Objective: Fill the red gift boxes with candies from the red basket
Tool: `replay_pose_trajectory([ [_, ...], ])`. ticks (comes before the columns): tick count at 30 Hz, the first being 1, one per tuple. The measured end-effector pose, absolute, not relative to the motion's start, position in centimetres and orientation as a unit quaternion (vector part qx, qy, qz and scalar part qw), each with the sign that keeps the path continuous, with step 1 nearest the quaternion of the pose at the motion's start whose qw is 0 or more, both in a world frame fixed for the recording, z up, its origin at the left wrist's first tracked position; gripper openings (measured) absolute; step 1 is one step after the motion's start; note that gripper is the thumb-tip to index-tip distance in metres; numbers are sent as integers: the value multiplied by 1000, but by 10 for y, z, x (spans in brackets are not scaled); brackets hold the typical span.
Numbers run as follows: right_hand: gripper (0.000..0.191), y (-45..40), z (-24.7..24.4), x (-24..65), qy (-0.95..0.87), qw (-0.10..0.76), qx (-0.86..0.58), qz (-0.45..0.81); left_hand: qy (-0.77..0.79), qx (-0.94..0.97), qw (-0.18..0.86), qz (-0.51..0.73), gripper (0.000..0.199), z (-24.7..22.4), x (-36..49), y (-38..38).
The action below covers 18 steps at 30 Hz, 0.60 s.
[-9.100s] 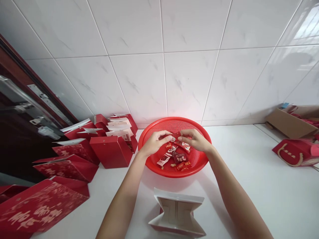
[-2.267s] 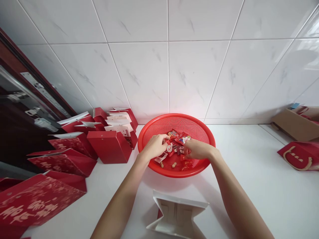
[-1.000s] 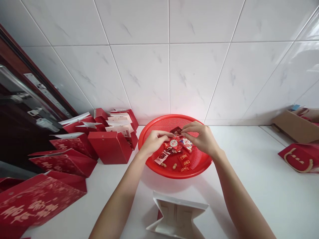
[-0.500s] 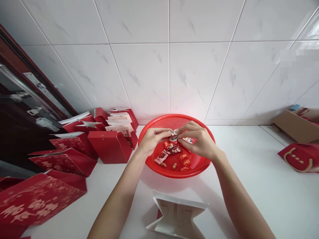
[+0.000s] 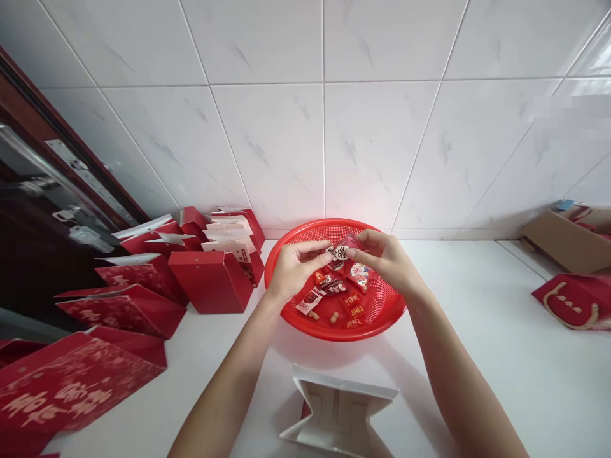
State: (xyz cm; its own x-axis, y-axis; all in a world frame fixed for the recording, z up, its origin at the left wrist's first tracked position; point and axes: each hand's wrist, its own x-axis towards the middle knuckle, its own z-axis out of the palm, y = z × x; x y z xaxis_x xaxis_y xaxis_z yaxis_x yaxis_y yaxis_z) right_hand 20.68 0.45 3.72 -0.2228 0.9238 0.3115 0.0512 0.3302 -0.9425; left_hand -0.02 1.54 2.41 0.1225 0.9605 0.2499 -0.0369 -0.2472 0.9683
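Over the red plastic basket [image 5: 286, 315], my left hand [image 5: 296, 267] pinches the left end of a wrapped candy [image 5: 340, 256] in a dark red and white wrapper. My right hand [image 5: 389, 257] grips the same candy from the right, thumb and fingers closed on its edge. Beneath the hands, several more sweets lie in the basket, among them a white-and-red candy packet [image 5: 310, 300], red packets with gold lettering [image 5: 354, 306] and a colourful packet [image 5: 361, 275]. A few peanuts [image 5: 334, 317] rest near the basket's front.
An open paper bag [image 5: 338, 410] stands in front of the basket, its mouth facing up. Several red gift bags [image 5: 210, 280] crowd the left side beside a dark door [image 5: 28, 222]. At the right are a cardboard box [image 5: 566, 238] and a red bag with a rope handle [image 5: 570, 304].
My right hand has turned and opened its grip outward, now holding the candy's right end. More of the candy's wrapper and the colourful packet below show. My left hand has barely shifted.
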Motion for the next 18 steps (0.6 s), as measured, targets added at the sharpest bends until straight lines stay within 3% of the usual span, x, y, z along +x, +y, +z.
replay_pose_trajectory([
  [7, 25, 5, 39, 214, -523, 621, -340, 476, 406, 591, 439, 541, 35, 23, -3, 18],
  [11, 23, 2, 42, 216, -554, 574, -354, 488, 395, 611, 436, 529, 35, 22, -4, 19],
  [15, 43, 1, 42, 212, -622, 488, -382, 478, 381, 623, 453, 512, 36, 23, -1, 17],
  [18, 50, 3, 38, 212, -632, 483, -402, 453, 381, 622, 460, 506, 38, 24, -1, 16],
])
